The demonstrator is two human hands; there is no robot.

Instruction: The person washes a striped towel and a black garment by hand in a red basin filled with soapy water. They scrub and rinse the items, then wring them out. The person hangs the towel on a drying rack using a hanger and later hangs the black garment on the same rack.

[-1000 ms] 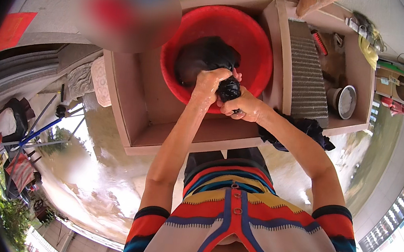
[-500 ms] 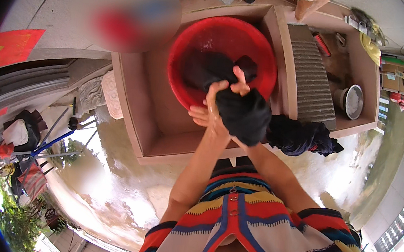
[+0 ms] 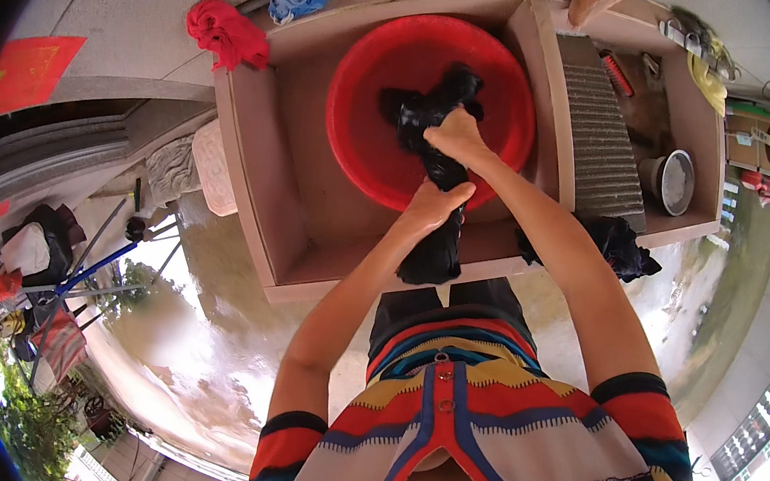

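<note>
A wet black piece of clothing (image 3: 427,124) stretches from the red basin (image 3: 348,146) toward me, gripped by both hands. My right hand (image 3: 458,140) is closed around its upper part, over the basin. Nearer to me, at the basin's front rim, my left hand (image 3: 436,206) is closed around the lower part. Below that hand the cloth's end hangs down over the front of the sink. Its far end lies in the basin, where water shows. Which garment it is, I cannot tell.
The basin stands in a pinkish sink (image 3: 289,211). To its right are a ribbed washboard slab (image 3: 603,132), a red brush (image 3: 617,74) and a metal pail (image 3: 675,182). Dark clothing (image 3: 626,249) hangs over the front edge. Red cloth (image 3: 226,32) and blue cloth (image 3: 299,1) lie at the back left.
The bunched black cloth is now drawn out lengthwise. My right hand has moved forward over the basin, while my left has shifted nearer to me and grips the lower part.
</note>
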